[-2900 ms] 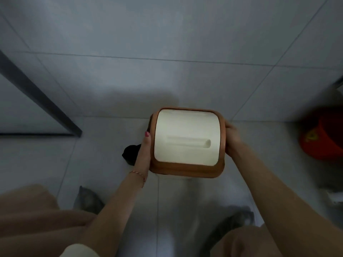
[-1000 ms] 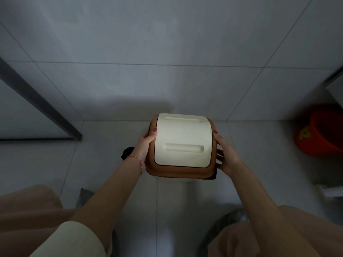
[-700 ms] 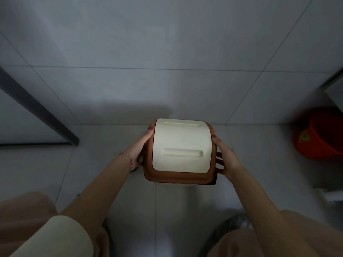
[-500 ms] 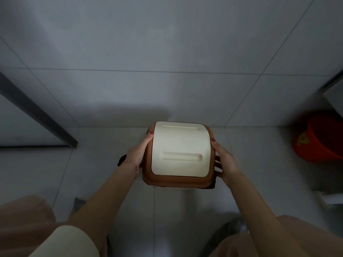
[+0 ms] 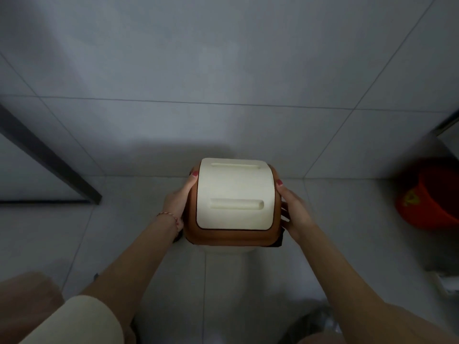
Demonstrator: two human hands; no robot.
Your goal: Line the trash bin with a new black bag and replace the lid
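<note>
The lid [image 5: 235, 203] sits between the two hands, on top of the trash bin [image 5: 224, 250]. The lid consists of a brown frame with a cream swing flap; the flap carries a recessed grip slot near its middle and a second, shallower slot at its far edge.

Left hand [image 5: 176, 203]: palm and fingers lie flat against the left side of the brown frame. The fingers extend forward along the frame, with one red-painted fingertip reaching the far left corner. A thin red cord bracelet [image 5: 168, 216] circles the wrist. A cream sleeve [image 5: 79, 321] covers the upper arm at the lower left.

Right hand [image 5: 294, 214]: palm and fingers lie against the right side of the frame, fingers spread slightly, one red fingertip at the far right corner. Both hands clasp the lid from opposite sides; neither curls into a fist.

Only a pale strip of the trash bin body shows, directly under the near edge of the lid. A small patch of the black bag [image 5: 278, 240] protrudes below the lid's near right corner, just under the right wrist.

An orange bucket [image 5: 432, 194] stands on the tiled floor [image 5: 347, 232], well apart to the right of the right hand. A dark frame bar [image 5: 49, 160] runs diagonally far to the left of the left hand.
</note>
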